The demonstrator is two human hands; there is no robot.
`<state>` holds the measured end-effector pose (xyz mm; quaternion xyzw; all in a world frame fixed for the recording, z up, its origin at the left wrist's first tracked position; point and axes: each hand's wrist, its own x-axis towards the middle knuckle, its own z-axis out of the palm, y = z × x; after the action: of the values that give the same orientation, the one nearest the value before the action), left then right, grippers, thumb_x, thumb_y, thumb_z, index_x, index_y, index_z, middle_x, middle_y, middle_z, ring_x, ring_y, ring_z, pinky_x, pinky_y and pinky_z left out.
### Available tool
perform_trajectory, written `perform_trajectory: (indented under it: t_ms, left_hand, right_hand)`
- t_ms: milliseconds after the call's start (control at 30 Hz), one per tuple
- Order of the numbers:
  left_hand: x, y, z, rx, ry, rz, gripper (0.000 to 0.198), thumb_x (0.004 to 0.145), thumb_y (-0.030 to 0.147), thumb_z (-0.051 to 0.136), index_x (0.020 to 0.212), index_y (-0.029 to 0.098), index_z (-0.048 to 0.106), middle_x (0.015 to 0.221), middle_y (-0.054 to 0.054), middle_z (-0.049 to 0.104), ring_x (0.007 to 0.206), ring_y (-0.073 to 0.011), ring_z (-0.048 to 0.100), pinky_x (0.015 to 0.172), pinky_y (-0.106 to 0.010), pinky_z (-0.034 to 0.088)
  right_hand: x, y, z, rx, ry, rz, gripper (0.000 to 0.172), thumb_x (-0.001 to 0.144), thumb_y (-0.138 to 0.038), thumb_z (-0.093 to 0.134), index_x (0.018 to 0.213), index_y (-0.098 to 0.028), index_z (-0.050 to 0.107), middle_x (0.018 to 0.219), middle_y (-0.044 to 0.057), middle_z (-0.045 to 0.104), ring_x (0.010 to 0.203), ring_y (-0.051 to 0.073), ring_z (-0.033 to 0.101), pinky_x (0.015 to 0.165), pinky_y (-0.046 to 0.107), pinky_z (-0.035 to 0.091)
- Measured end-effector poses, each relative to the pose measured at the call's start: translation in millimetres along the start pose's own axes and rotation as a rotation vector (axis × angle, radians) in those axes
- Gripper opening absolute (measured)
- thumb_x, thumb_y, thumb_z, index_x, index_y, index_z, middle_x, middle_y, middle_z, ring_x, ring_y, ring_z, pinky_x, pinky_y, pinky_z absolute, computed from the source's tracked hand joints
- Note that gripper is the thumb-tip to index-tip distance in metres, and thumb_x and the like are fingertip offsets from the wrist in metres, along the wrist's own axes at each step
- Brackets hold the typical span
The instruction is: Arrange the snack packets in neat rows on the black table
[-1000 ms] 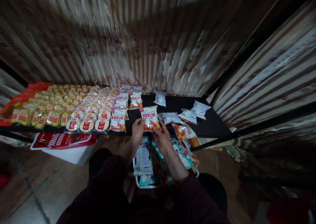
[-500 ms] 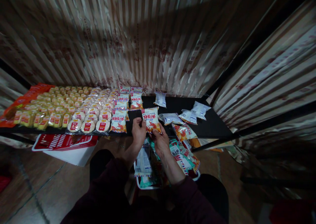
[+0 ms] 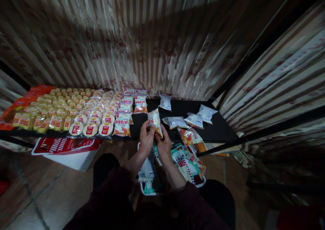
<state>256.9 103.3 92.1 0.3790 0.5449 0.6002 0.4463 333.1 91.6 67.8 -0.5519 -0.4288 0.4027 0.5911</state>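
I see a black shelf (image 3: 218,130) against a striped curtain. Nearest me, my left hand (image 3: 146,139) and right hand (image 3: 164,144) both pinch one packet (image 3: 155,120) by its near end. It stands on edge over the shelf's near edge, its long axis pointing far.

The snack packet (image 3: 155,121) is white with orange and red print. The shelf (image 3: 219,130) is black. At the left lie yellow packets (image 3: 38,121); beside them, pale round cakes (image 3: 90,129) bear red labels. To the right lie plain white packets (image 3: 206,112). The far wall (image 3: 142,37) is striped cream and brown.
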Motion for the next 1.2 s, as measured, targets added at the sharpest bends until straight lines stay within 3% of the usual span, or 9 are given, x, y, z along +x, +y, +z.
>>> perform_trajectory:
  t_ms: [167, 433, 600, 800, 1200]
  left_hand:
    - [2, 0, -0.5, -0.165, -0.008, -0.125, 0.041, 0.077, 0.037, 0.063, 0.113, 0.018, 0.055, 0.114, -0.009, 0.061, 0.103, -0.0203, 0.059, 0.088, -0.032, 0.046]
    - [6, 4, -8.9, -0.414, -0.019, -0.275, 0.042, 0.065, 0.035, 0.072, 0.101, 0.017, 0.059, 0.103, -0.006, 0.067, 0.094, -0.0191, 0.063, 0.085, -0.03, 0.047]
    - [12, -1, -21.1, -0.472, -0.032, -0.355, 0.047, 0.058, 0.033, 0.076, 0.101, 0.018, 0.061, 0.098, -0.004, 0.069, 0.091, -0.0187, 0.063, 0.081, -0.029, 0.047]
    - [23, -9, -32.7, -0.548, -0.127, -0.424, 0.045, 0.059, 0.03, 0.074, 0.1, 0.017, 0.064, 0.092, -0.004, 0.07, 0.085, -0.0197, 0.064, 0.07, -0.026, 0.047]
    - [41, -9, -27.3, -0.596, -0.309, -0.407, 0.047, 0.065, 0.026, 0.072, 0.11, 0.018, 0.063, 0.102, -0.005, 0.07, 0.093, -0.0202, 0.064, 0.076, -0.026, 0.048]
  right_hand:
    - [-8, 5, 2, -0.325, -0.027, -0.258, 0.049, 0.078, -0.024, 0.052, 0.127, -0.021, 0.055, 0.138, 0.011, 0.047, 0.128, 0.025, 0.042, 0.108, 0.047, 0.033]
    - [-20, 7, 12, -0.578, -0.122, -0.439, 0.062, 0.073, -0.01, 0.045, 0.133, -0.02, 0.046, 0.144, 0.012, 0.038, 0.135, 0.027, 0.031, 0.108, 0.052, 0.031]
    - [-20, 3, 11, -0.55, -0.149, -0.459, 0.06, 0.068, -0.006, 0.042, 0.126, -0.018, 0.05, 0.137, 0.012, 0.048, 0.13, 0.025, 0.038, 0.107, 0.05, 0.033]
    - [-3, -3, 4, -0.501, -0.091, -0.515, 0.04, 0.084, -0.017, 0.04, 0.121, -0.018, 0.053, 0.133, 0.012, 0.052, 0.127, 0.023, 0.044, 0.106, 0.049, 0.036]
    - [31, -3, 3, -0.562, -0.146, -0.494, 0.045, 0.089, -0.029, 0.043, 0.131, -0.014, 0.049, 0.139, 0.016, 0.048, 0.13, 0.024, 0.044, 0.106, 0.048, 0.038]
